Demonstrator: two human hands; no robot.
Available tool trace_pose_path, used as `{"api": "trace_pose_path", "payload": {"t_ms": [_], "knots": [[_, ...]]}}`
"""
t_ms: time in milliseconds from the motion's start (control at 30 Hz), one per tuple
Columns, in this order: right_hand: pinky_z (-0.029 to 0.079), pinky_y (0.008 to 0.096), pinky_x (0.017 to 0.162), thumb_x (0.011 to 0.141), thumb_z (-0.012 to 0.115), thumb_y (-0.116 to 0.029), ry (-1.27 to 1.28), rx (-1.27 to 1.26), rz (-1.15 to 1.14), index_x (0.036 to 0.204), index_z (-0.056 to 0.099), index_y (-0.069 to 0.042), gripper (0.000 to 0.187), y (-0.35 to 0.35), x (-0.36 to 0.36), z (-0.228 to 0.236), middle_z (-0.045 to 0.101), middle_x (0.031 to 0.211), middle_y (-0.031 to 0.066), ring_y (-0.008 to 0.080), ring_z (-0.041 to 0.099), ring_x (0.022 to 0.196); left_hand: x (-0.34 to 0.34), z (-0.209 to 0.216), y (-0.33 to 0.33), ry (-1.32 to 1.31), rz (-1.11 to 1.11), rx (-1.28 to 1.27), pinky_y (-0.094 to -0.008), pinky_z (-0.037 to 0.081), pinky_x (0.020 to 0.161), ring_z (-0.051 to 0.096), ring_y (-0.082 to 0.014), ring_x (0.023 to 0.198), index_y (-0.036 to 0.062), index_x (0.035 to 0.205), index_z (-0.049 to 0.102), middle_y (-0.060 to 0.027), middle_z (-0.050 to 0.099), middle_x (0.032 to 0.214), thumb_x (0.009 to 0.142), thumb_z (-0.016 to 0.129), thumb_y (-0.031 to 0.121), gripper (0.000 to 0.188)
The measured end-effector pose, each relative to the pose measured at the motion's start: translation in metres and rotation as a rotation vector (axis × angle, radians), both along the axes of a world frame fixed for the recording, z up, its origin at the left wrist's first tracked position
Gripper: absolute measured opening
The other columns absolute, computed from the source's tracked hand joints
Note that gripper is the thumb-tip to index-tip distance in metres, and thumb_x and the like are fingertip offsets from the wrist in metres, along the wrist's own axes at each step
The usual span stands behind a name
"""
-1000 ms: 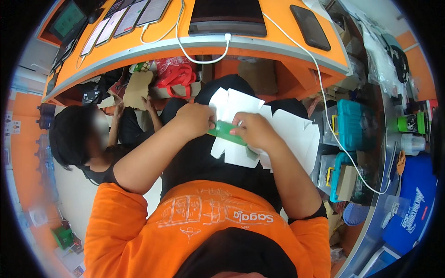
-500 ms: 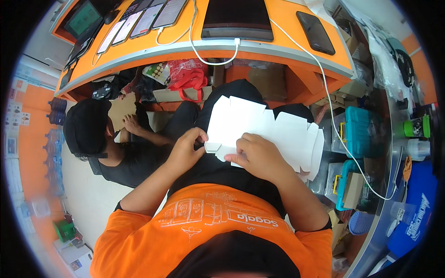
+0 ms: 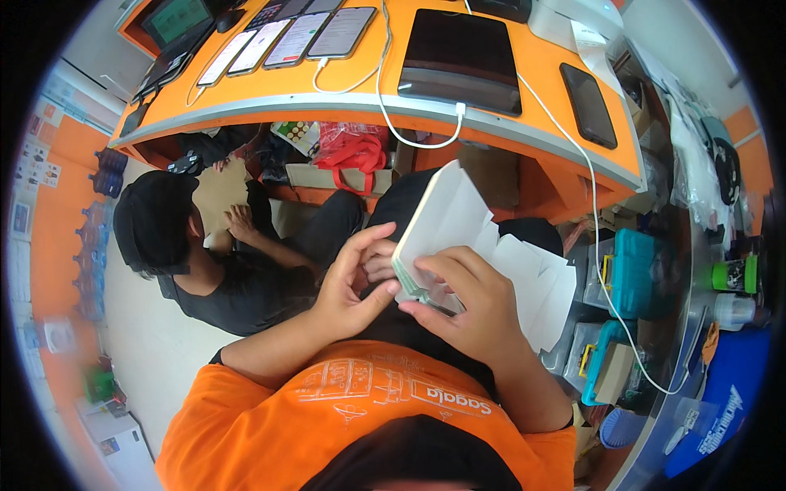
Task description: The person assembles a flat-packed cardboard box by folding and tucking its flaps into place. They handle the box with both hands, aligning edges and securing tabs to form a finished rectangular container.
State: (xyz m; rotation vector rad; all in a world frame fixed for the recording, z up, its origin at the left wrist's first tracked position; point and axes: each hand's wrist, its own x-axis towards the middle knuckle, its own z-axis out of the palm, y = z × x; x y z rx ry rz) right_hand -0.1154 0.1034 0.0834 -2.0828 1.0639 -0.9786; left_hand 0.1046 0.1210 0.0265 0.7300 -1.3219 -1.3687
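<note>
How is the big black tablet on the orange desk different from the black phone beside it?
The tablet is much bigger and wider than the phone. The tablet has a white cable plugged into its near edge; the phone shows none. The tablet's near edge glints pale; the phone looks dark all over. Both lie flat, screens dark.

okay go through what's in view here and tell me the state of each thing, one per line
Flat white cardboard box blank: partly folded, held up in both hands.
Left hand: gripping the blank's left edge.
Right hand: gripping its lower edge.
Black tablet: lying flat, screen dark, white cable plugged in.
Teal plastic case: closed.
</note>
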Motion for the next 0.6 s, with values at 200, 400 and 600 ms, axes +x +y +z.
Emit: {"api": "trace_pose_path", "payload": {"t_ms": [200, 400, 600], "knots": [[0.062, 0.0328, 0.086, 0.087, 0.07, 0.006, -0.157, 0.056, -0.088, 0.117, 0.066, 0.002, 0.031, 0.015, 0.006, 0.019, 0.066, 0.112, 0.0152, 0.0235, 0.071, 0.099, -0.021, 0.03, -0.005, -0.137, 0.134, -0.162, -0.0379, 0.055, 0.104, 0.062, -0.0287, 0.129, -0.0014, 0.133, 0.067, -0.0219, 0.058, 0.143, 0.088, 0.078, -0.001, 0.046], [0.06, 0.0342, 0.091, 0.088, 0.069, 0.007, -0.249, 0.155, -0.069, 0.117, 0.065, 0.001, 0.03, 0.022, 0.003, 0.036, 0.063, 0.116, 0.0144, 0.0235, 0.069, 0.105, -0.033, 0.051, -0.003, -0.043, 0.183, -0.096, -0.0349, 0.057, 0.098, 0.073, -0.0268, 0.114, -0.0015, 0.13, 0.07, -0.0203, 0.069, 0.134, 0.086, 0.08, -0.002, 0.044], [0.058, 0.0327, 0.09, 0.088, 0.074, 0.003, -0.385, 0.254, -0.064, 0.116, 0.067, 0.0, 0.029, 0.023, 0.003, 0.043, 0.064, 0.115, 0.0153, 0.0257, 0.071, 0.101, -0.029, 0.051, -0.005, -0.141, 0.126, -0.215, -0.0348, 0.056, 0.1, 0.07, -0.0257, 0.118, -0.0074, 0.127, 0.068, -0.0267, 0.064, 0.137, 0.088, 0.076, -0.008, 0.04]]}}
